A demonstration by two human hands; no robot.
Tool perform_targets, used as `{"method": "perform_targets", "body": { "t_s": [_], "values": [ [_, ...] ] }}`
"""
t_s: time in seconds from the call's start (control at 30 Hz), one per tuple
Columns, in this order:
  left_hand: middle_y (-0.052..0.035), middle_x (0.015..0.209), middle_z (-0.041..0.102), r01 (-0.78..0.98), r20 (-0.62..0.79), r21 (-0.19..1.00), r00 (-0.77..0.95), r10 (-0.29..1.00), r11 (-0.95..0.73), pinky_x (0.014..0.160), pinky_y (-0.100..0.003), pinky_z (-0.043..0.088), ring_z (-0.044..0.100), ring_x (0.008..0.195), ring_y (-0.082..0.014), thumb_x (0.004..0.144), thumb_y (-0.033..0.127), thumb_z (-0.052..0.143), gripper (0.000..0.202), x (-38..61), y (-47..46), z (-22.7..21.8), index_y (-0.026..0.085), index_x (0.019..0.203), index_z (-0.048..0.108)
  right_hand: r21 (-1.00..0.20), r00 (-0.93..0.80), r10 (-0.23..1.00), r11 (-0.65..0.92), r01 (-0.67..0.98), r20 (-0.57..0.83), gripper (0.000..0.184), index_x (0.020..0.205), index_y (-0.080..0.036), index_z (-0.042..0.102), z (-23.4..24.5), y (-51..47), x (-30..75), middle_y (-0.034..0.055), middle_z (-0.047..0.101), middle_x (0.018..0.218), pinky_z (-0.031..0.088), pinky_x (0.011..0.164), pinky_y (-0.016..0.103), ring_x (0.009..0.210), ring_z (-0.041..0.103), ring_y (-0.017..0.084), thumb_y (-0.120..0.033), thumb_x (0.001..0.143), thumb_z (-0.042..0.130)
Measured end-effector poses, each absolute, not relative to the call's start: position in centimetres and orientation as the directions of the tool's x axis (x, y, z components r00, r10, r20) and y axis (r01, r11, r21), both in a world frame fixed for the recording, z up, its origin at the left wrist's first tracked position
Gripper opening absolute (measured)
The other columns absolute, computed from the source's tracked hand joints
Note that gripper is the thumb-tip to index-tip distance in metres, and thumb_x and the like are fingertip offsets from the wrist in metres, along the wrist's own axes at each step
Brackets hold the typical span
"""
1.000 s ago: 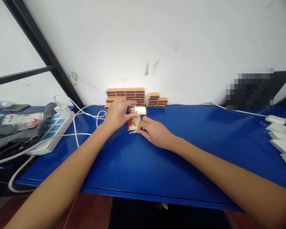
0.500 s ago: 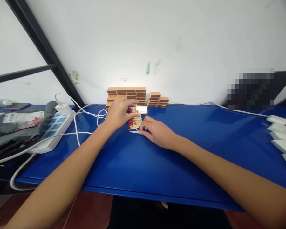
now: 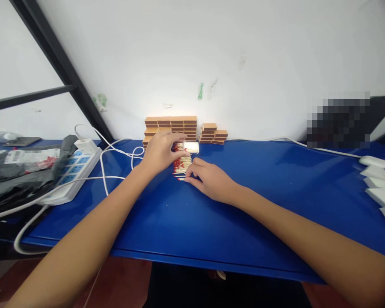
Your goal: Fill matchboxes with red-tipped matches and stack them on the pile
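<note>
A small white matchbox tray is gripped between the thumb and fingers of my left hand. Inside the tray lies at least one red-headed match. Below and beside it, many matches lie in a dense pile with their red heads to the left. At the near end of this pile, my right hand pinches a single match, its red head pointing left. The far end of the pile is partly hidden by my left hand and the tray.
Stacked matchboxes stand against the wall, with a smaller stack to their right. White cables and a power strip lie on the left by grey plastic bags. White objects sit at the far right of the blue table.
My right hand has shifted slightly left and toward me, with the pinched match drawn a little apart from the pile. My left hand and the tray have stayed in place.
</note>
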State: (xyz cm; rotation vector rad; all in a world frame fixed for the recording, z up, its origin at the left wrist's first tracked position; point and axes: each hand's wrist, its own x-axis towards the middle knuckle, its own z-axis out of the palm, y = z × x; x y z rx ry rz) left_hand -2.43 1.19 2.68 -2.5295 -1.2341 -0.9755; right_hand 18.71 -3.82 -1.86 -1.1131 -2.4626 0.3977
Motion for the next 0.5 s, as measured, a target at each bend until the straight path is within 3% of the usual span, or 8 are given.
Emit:
{"method": "perform_targets", "body": {
  "t_s": [0.3,0.5],
  "values": [
    [-0.01,0.111,0.081,0.747,0.56,0.125,0.49,0.668,-0.653,0.086,-0.04,0.055,0.074,0.096,-0.0279,0.081,0.036,0.093,0.047,-2.7,1.4,2.5,0.019,0.122,0.078,-0.392,-0.589,0.785,0.612,0.687,0.193,0.011,0.106,-0.019,0.067,-1.0,-4.0,19.8,0.0065,0.062,0.11,0.043,0.075,0.031,0.083,0.06,0.017,-0.026,0.108,0.058],
    [-0.008,0.11,0.082,0.687,0.561,0.149,0.533,0.633,-0.711,0.089,-0.04,0.055,0.075,0.098,-0.0277,0.077,0.036,0.097,0.048,-2.2,1.2,2.3,0.021,0.119,0.079,-0.374,-0.433,0.789,0.596,0.71,0.436,0.012,0.105,-0.02,0.064,-0.3,-2.9,21.5,0.0082,0.062,0.108,0.044,0.077,0.034,0.089,0.061,0.022,-0.025,0.107,0.054]
  ]
}}
